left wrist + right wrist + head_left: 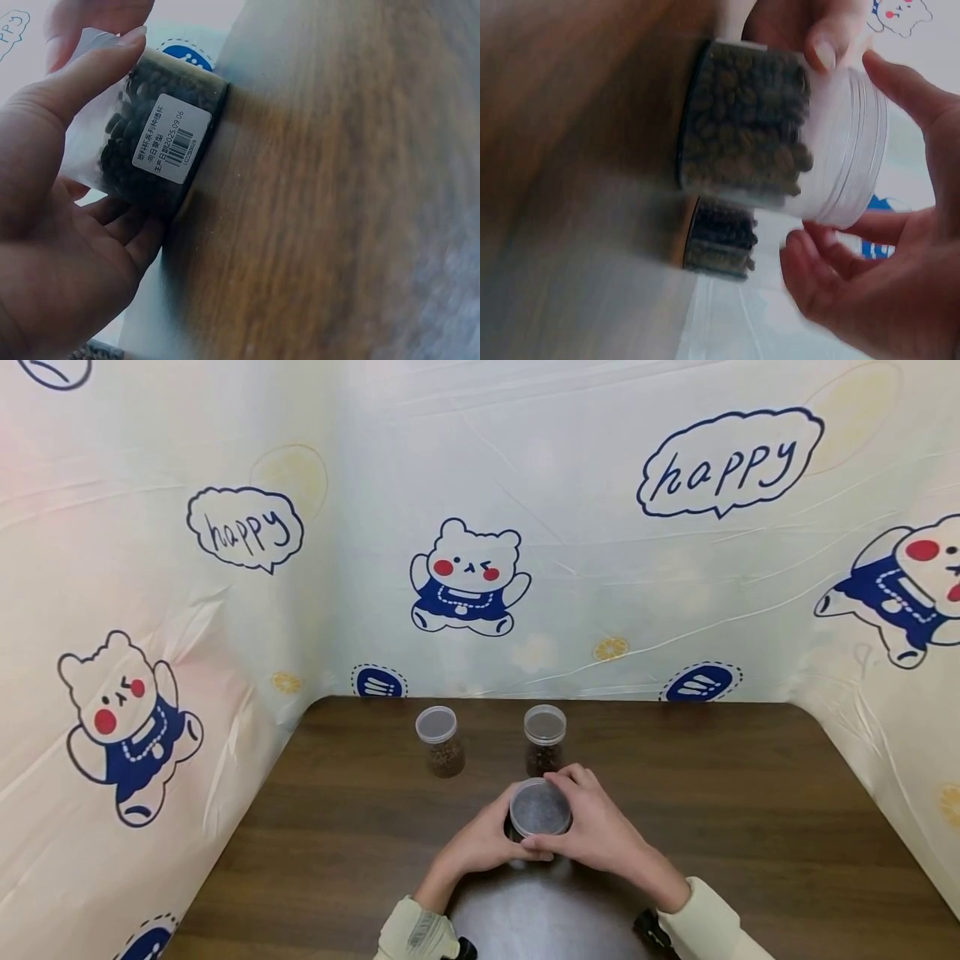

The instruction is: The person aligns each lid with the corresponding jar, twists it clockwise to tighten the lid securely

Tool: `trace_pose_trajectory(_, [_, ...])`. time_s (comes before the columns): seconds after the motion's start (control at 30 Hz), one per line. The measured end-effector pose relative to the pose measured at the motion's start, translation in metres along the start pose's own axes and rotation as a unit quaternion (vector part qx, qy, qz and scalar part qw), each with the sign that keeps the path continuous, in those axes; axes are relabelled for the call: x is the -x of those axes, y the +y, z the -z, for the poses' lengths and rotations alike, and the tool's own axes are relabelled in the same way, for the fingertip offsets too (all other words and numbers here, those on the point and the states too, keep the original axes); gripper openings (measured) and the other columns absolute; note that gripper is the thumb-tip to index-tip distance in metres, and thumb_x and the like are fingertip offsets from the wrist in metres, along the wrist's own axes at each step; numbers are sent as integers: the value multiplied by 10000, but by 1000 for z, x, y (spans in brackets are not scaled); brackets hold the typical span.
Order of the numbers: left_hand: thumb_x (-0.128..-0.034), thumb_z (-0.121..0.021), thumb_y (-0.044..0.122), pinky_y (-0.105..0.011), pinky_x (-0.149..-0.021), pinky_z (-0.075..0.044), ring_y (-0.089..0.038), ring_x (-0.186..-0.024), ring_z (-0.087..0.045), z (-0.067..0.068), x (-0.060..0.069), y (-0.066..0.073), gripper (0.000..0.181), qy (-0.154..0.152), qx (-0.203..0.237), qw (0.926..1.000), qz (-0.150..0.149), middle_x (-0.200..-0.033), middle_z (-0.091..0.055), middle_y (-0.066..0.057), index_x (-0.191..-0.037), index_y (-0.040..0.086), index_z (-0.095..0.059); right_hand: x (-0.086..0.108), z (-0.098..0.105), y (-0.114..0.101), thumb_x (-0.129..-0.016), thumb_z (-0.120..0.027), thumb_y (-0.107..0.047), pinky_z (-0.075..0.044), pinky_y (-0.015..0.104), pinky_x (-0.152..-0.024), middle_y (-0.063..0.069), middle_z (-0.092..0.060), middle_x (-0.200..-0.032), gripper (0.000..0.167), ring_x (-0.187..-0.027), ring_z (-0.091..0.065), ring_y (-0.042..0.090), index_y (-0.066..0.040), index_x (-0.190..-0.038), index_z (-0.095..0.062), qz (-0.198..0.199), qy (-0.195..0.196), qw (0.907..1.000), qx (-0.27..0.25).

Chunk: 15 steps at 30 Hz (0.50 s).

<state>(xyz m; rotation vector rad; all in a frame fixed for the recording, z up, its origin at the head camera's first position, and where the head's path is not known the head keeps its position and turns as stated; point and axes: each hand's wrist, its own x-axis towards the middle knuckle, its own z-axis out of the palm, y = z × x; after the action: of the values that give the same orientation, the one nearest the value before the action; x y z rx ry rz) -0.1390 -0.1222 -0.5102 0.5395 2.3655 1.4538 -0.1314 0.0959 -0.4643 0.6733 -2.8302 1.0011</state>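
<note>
A clear plastic jar (540, 810) with a translucent screw lid (862, 150) stands upright on the table, partly filled with dark beans (742, 124) that look like coffee beans. My left hand (489, 839) holds the jar's body from the left side, its thumb along the wall above a white printed label (172, 139). From the right, my right hand (600, 827) grips the lid, thumb at the near side and fingers at the far side. In the head view the hands hide most of the jar's body.
Behind the held jar stands a similar lidded jar (543, 739) of dark contents, close to my right fingers. Another lidded jar (441, 739) with brown contents is farther left. The brown wooden table (337, 860) ends at a printed cloth (585, 568) hanging around its back and sides.
</note>
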Motion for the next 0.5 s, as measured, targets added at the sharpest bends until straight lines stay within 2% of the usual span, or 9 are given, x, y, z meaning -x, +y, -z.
trace_pose_trajectory(0.17, [-807,-931,326,-377,-1095,-475,-182,-1317,-585,0,-1,-1,951,1,5,9999,-101,-1494,-577,42,-1579,357,-377,4,-6,-12,-702,-893,-662,-463,426,-892,59,-624,-1127,884,-1013,-583,221,-32,-1287,-685,-364,398,9963,673])
trace_pose_trajectory(0.3, [-808,-931,294,-353,-1101,-472,-171,-1312,-586,0,-2,-1,943,19,-87,9997,-234,-1490,-582,48,-1575,346,-385,6,-9,-18,-710,-852,-722,-451,479,-896,62,-621,-1090,873,-995,-590,236,-48,-1239,-684,-541,506,9913,1090])
trace_pose_trajectory(0.4, [-811,-929,334,-361,-1102,-478,-174,-1317,-590,-1,-1,-1,946,10,-113,9997,-197,-1496,-580,42,-1579,339,-377,5,-6,-14,-737,-851,-698,-422,496,-907,86,-611,-1168,907,-1070,-576,256,-31,-1319,-650,-401,252,9952,861])
trace_pose_trajectory(0.5, [-817,-919,395,-385,-1107,-482,-183,-1333,-591,0,-1,-2,947,-10,-113,9998,-150,-1506,-574,34,-1584,343,-366,2,1,-5,-763,-886,-598,-413,484,-940,91,-583,-1288,930,-1179,-537,265,-25,-1434,-588,-141,-177,9996,191])
